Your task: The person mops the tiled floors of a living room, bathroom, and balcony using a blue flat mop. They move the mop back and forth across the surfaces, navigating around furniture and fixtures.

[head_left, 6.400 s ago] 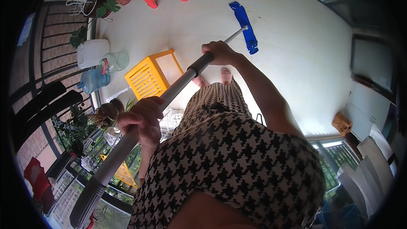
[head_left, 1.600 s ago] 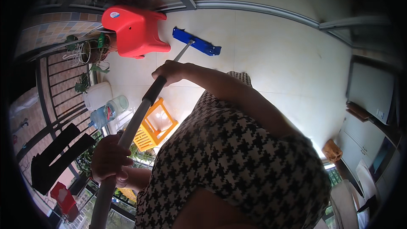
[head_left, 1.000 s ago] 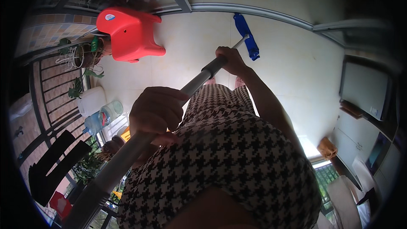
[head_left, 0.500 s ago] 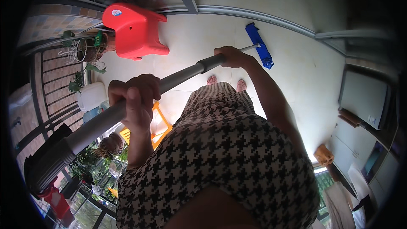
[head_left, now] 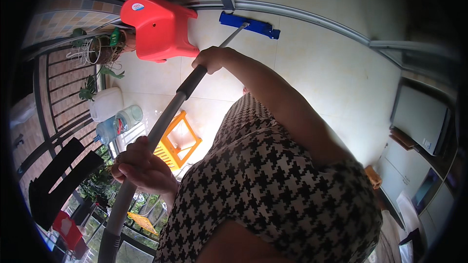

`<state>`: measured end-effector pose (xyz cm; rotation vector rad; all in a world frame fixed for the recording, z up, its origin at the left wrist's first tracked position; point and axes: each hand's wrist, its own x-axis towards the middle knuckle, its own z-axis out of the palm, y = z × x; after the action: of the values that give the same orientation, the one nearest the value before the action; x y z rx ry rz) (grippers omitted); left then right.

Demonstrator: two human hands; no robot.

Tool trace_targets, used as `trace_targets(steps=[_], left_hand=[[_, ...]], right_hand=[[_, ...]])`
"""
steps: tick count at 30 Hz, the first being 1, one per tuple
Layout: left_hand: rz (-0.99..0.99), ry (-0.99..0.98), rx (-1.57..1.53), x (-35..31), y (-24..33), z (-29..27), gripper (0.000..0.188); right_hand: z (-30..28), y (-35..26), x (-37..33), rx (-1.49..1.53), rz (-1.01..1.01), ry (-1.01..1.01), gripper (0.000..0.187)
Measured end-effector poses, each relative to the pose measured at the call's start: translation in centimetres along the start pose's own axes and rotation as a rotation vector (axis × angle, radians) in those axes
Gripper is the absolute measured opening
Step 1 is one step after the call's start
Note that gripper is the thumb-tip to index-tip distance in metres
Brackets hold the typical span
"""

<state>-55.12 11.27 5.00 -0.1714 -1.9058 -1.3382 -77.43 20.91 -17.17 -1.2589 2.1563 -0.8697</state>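
Both hands are closed around the grey pole of a flat mop (head_left: 167, 117). My right hand (head_left: 209, 60) wraps the thinner part just beyond the dark grip collar, arm reaching across to the left. My left hand (head_left: 146, 168) holds the thicker upper part, close to my body. The blue mop head (head_left: 249, 25) lies flat on the pale tiled floor by the sliding-door track, turned nearly crosswise. The pole's upper end runs out toward the lower left corner.
A red plastic chair (head_left: 156, 29) stands left of the mop head. Along the left are potted plants (head_left: 100, 51), a railing (head_left: 61, 92), clear water jugs (head_left: 112, 124) and a yellow-orange plastic stool (head_left: 183, 139). The sliding-door track (head_left: 302, 18) borders the far floor. A white cabinet (head_left: 397, 163) stands at right.
The mop head has swept left along the door track and turned from nearly lengthwise to crosswise. My right hand has moved left with the pole; my left hand has shifted lower, and the pole stands steeper.
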Motion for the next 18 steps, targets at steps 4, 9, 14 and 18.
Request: trace_targets(steps=[4, 9, 14, 18], left_hand=[[0.007, -0.02, -0.067, -2.1, -2.2, -0.1, 0.026], [0.115, -0.494, -0.291, 2.2, -4.5, -1.3, 0.027], [0.153, -0.658, -0.37, 4.8, -3.3, 0.3, 0.024], [0.165, -0.727, -0.423, 4.7, -3.2, -0.1, 0.027]], right_hand=[[0.6, 2.0, -1.0, -0.032, 0.066, 0.161, 0.014], [3.6, 2.2, -0.4, 0.153, 0.18, 0.603, 0.006], [4.1, 0.1, 0.1, 0.315, 0.208, 0.663, 0.006], [5.7, 0.4, 0.2, 0.335, 0.201, 0.704, 0.007]])
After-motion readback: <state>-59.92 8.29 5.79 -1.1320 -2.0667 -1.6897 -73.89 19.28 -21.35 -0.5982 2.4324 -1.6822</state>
